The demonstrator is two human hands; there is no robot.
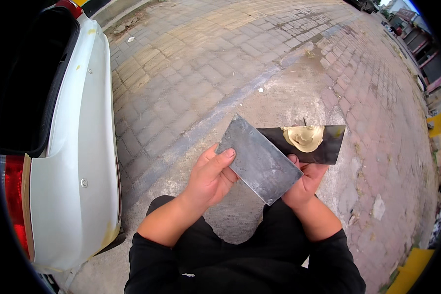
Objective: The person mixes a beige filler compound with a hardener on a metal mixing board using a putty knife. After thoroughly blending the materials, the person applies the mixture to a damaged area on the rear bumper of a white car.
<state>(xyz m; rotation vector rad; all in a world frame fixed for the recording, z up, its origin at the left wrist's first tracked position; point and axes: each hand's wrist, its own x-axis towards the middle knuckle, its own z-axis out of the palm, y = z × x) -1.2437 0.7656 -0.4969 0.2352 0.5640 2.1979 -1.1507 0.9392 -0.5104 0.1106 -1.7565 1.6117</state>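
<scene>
My left hand (pixel 208 176) is closed on a flat grey rectangular plate (pixel 259 159), its thumb pressed on the upper face near the left edge. The plate slants down to the right, and its face looks scuffed. Behind and to the right of it, my right hand (pixel 305 185) grips a dark, shiny rectangular board (pixel 332 142), with the thumb on top and the fingers below. A thick mound of cream-coloured paste, like body filler, (pixel 304 138) sits on that board. The grey plate covers the board's left part and overlaps my right hand; whether that hand touches the plate I cannot tell.
To the left stands a white car's bumper (pixel 85 147) with yellowish smears, a red tail light (pixel 15 201) and tan masking tape (pixel 28 206) beside it. Brick paving (pixel 196 83) stretches ahead. Yellow objects (pixel 411 272) stand at the far right. My knees are below my hands.
</scene>
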